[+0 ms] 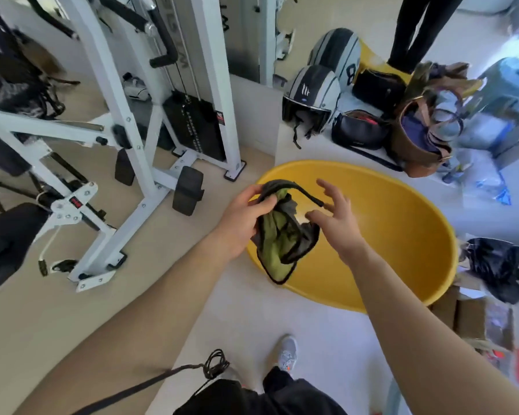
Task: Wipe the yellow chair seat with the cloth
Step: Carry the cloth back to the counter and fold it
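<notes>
1. Right now the left hand (242,223) grips the bunched cloth (282,235), hanging just above the near-left rim of the yellow chair seat (387,235).
2. Beside it, the right hand (336,217) hovers with fingers spread, holding nothing.
3. Judged from this, the seat's bowl lies below and to the right of the cloth.

Chair seat (387,235) glossy smooth yellow plastic; cloth (279,238) soft, matt, dark-edged.
</notes>
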`<state>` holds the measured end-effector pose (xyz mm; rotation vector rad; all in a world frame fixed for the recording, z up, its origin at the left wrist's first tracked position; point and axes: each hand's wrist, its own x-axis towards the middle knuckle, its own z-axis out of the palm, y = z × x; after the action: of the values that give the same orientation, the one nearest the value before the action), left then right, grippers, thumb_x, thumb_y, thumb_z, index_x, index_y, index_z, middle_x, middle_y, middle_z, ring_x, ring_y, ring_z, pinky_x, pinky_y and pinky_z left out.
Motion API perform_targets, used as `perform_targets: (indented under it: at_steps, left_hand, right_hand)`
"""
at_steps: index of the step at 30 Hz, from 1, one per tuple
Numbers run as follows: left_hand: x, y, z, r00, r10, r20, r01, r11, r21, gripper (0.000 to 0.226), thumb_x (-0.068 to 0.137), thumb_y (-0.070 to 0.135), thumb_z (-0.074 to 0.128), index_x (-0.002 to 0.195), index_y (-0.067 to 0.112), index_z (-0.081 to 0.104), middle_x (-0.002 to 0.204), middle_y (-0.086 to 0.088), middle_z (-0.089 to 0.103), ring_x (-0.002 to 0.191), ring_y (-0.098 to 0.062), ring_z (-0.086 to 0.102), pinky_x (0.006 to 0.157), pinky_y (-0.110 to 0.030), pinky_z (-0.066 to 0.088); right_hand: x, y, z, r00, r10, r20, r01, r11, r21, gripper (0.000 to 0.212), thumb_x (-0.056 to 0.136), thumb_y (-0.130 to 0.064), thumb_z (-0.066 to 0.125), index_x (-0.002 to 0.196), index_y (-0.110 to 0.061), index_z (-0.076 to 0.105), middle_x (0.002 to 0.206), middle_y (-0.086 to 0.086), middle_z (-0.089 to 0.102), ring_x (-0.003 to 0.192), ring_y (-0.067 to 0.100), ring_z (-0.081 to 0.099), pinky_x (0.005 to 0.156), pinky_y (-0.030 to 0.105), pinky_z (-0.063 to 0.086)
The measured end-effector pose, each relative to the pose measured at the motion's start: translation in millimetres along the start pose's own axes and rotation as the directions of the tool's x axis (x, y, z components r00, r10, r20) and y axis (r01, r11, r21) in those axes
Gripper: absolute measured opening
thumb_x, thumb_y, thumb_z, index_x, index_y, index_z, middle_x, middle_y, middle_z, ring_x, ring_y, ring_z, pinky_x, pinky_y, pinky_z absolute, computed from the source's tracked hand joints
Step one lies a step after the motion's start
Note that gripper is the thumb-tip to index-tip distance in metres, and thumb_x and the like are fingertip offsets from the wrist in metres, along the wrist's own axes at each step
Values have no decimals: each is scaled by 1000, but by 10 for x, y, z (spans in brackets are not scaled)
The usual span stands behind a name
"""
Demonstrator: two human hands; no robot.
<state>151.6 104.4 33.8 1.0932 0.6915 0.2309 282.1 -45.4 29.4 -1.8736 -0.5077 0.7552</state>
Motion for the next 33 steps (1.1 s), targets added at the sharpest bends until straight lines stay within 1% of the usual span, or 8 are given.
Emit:
perform_targets:
  at_steps: [4,7,13,19,23,27,31,33]
  left_hand:
    - [-340,119,-469,999,47,10,-47,999,-12,33,100,6,54,133,7,57,114,-9,72,101,-20,71,79,-29,58]
    - [-608,123,-858,996,89,-19,-87,992,92,35,100,13,57,135,11,59,124,-13,69,115,-26,66,99,-40,52]
    - [-1261,70,-1462,891,328,-314,-168,881,442,17,94,25,66,108,24,58,101,12,66,98,-2,64,90,-25,51]
    - [-1962,-120,-1970,808,348,-476,-37,836,548,20,98,27,57,81,30,68,73,16,67,68,4,60,72,-26,43]
    - [-2552,-246,-2158,604,292,-741,-139,955,263,19,99,24,55,90,22,71,82,12,71,79,-10,64,82,-31,48]
    - [-3122,-39,-2174,407,226,-885,-366,928,68,43,102,39,50,111,0,66,101,-14,73,97,-24,70,91,-35,57]
    - [-3667,-93,-2245,305,194,-932,-281,954,106,42,90,46,65,109,9,64,102,-17,71,84,-24,71,74,-38,58]
    - [-3993,-175,-2249,325,178,-929,-283,955,84,34,93,37,67,108,7,64,86,-8,71,70,-20,67,64,-35,54]
  right_hand:
    - [-136,-519,582,933,-176,313,112,971,212,32,93,-2,59,115,-24,66,106,-5,70,99,9,65,92,31,51]
    - [-178,-748,1035,937,-192,291,157,978,140,13,99,-16,61,89,-19,69,84,0,67,82,15,64,79,41,52]
    - [-420,-1184,1932,929,-188,319,121,968,220,27,92,-29,66,84,-7,53,81,11,49,74,23,48,70,39,39]
    - [-842,-1518,2867,790,-185,584,76,976,205,40,90,-27,69,59,-22,44,62,4,36,59,19,38,60,35,31]
    - [-1185,-1612,3430,620,-173,766,-15,973,232,35,94,-23,68,66,-16,49,64,3,38,61,17,42,60,32,37]
    - [-1557,-1683,3855,355,-251,900,268,950,159,30,85,-33,75,72,-12,60,70,9,50,69,21,51,69,35,44]
    - [-1927,-1790,4156,178,-266,947,518,844,140,25,81,-26,81,69,-10,65,61,-2,55,61,10,52,62,30,47]
    - [-2132,-1828,4259,64,-251,966,556,813,175,27,79,-26,84,64,-15,63,54,-9,51,53,4,48,54,22,42]
